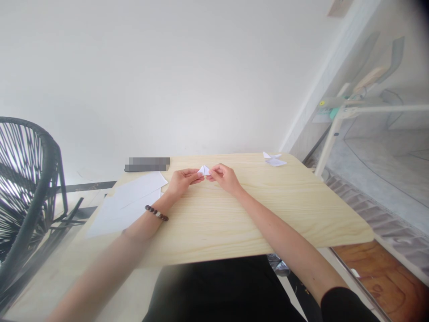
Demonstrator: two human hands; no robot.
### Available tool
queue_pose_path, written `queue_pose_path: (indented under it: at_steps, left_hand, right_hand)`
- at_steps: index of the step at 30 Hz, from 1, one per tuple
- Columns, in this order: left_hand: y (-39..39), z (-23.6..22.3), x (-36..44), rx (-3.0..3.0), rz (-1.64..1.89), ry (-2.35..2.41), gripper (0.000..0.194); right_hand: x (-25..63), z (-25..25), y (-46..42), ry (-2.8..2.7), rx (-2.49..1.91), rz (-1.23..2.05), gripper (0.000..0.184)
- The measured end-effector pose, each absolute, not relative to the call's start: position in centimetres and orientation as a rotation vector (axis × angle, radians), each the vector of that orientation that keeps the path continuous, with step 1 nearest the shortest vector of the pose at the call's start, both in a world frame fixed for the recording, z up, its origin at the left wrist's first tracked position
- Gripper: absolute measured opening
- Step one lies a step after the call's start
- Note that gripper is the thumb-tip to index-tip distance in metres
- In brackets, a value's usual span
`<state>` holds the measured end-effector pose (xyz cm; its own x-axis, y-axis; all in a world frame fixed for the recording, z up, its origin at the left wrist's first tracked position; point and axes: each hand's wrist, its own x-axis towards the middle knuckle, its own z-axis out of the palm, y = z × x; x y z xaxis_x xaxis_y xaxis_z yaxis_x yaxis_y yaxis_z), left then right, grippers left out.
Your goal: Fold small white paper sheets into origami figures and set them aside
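A small folded piece of white paper (204, 170), triangular at its top with a line down the middle, is held just above the table. My left hand (183, 180) pinches its left side between thumb and fingers; a dark beaded bracelet circles that wrist. My right hand (224, 177) grips the opposite side the same way. Both hands are closed on the paper, and their fingers hide its lower corners. White paper sheets (130, 201) lie on the table to the left, partly behind my left forearm.
The pale wooden table (295, 210) stands against a white wall. A folded paper boat shape (275, 160) rests at its far right. At the back left lies a dark long object (146, 164), blurred out. A black woven chair (30, 179) stands left; a white metal frame (330, 147) stands right.
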<state>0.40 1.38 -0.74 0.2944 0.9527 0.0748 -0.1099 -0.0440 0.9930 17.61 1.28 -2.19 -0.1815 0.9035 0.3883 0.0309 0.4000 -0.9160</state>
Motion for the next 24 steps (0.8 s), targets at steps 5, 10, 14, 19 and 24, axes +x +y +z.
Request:
queue_pose_path:
  at_steps: [5,10,14,19,24]
  left_hand:
    - [1.34,-0.56,0.39,1.321,1.074,0.952,0.038]
    - [1.34,-0.63,0.35,1.327,1.072,0.982,0.038]
    - [1.49,-0.9,0.28,1.351,1.052,0.955,0.037]
    - [1.44,-0.93,0.23,1.494,0.921,0.955,0.04]
    - [1.39,-0.79,0.21,1.641,0.881,0.967,0.032]
  right_hand:
    - [17.69,-2.21,1.26,-1.561,-0.879,1.026,0.031]
    - [17.72,-1.95,1.05,-1.566,-0.9,1.045,0.03]
    - [17.8,-1.93,1.04,-1.575,-0.887,1.063,0.029]
    - [17.88,-2.1,1.11,-1.652,-0.92,1.057,0.027]
    - [17.98,-2.03,1.05,-1.761,-0.956,0.933,0.023]
